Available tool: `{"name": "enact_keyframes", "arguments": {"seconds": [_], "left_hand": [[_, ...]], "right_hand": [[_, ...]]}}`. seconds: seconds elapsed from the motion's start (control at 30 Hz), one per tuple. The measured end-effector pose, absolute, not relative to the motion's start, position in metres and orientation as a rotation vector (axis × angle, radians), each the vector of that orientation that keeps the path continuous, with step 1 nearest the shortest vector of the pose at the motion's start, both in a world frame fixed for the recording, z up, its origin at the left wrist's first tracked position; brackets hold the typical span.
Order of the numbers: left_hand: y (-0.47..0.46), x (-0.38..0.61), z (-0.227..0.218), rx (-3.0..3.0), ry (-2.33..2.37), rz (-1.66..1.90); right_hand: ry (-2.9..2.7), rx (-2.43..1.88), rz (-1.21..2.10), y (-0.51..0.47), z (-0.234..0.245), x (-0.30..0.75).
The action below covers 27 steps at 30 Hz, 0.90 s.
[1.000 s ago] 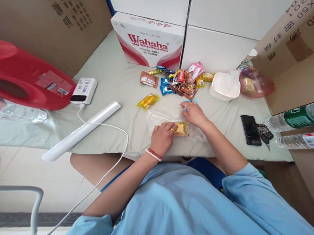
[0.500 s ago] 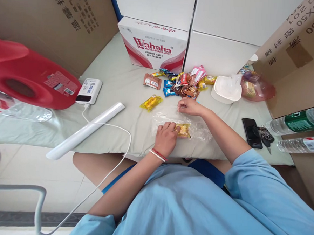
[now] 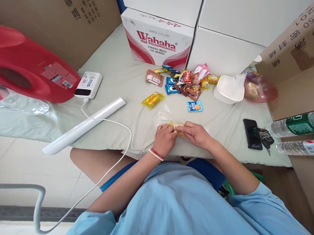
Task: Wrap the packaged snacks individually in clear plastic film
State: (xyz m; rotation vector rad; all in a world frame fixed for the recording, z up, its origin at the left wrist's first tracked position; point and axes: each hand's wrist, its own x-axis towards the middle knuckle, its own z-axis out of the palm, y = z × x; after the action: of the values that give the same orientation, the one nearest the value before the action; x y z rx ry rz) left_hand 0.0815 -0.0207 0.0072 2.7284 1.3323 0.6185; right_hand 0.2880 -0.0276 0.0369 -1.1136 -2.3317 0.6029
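Note:
My left hand (image 3: pixel 164 140), with a white and red bracelet at its wrist, presses its bent fingers on the left part of a small yellow snack packet (image 3: pixel 178 125). From the other side my right hand (image 3: pixel 197 135) holds the same packet with its fingers drawn together. Both hands hide much of the packet. Crumpled clear plastic film (image 3: pixel 164 113) lies under and behind it on the cloth. Beyond my right hand is a flat blue snack packet (image 3: pixel 195 106). Another yellow snack packet (image 3: pixel 153 99) rests to the left of the film.
Farther back are a heap of snack packets (image 3: pixel 185 84), a white tub (image 3: pixel 229 89) and a pink bowl (image 3: pixel 263 91). A phone (image 3: pixel 252 133) and keys (image 3: pixel 265 136) lie right. A white tube (image 3: pixel 85 125), a cable (image 3: pixel 130 140) and a red jug (image 3: pixel 30 63) occupy the left.
My right hand has come down towards me, from above the film onto the yellow packet. The blue packet it partly covered is now in full view. The film at the right has been drawn in.

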Motion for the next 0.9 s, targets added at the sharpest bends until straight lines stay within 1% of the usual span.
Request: {"name": "enact_keyframes", "arguments": {"seconds": [0.17, 0.33, 0.43, 0.53, 0.6, 0.7, 0.77, 0.83, 0.9], "left_hand": [[-0.021, 0.075, -0.007, 2.633, 1.282, 0.883], [-0.020, 0.076, -0.013, 2.392, 1.360, 1.068], [-0.021, 0.074, -0.014, 2.254, 1.341, 1.121], [-0.019, 0.067, -0.015, 2.008, 1.268, 1.192], [-0.012, 0.061, -0.015, 1.719, 1.287, 1.269], [0.005, 0.051, -0.005, 1.264, 1.418, 1.374], [0.019, 0.048, 0.007, 1.081, 1.494, 1.421], [0.030, 0.049, 0.019, 1.016, 1.537, 1.406], [0.035, 0.051, 0.028, 1.106, 1.551, 1.285]], "right_hand": [[-2.183, -1.037, 0.585, -0.035, 0.015, 0.284], [-2.186, -1.027, 0.615, -0.035, 0.014, 0.285], [-2.229, -1.049, 0.665, -0.035, 0.015, 0.288], [-2.292, -1.123, 0.685, -0.034, 0.015, 0.289], [-2.324, -1.198, 0.692, -0.035, 0.015, 0.288], [-2.327, -1.281, 0.736, -0.037, 0.016, 0.285], [-2.316, -1.310, 0.756, -0.038, 0.017, 0.282], [-2.330, -1.313, 0.742, -0.038, 0.017, 0.280], [-2.347, -1.306, 0.711, -0.038, 0.017, 0.279]]}}
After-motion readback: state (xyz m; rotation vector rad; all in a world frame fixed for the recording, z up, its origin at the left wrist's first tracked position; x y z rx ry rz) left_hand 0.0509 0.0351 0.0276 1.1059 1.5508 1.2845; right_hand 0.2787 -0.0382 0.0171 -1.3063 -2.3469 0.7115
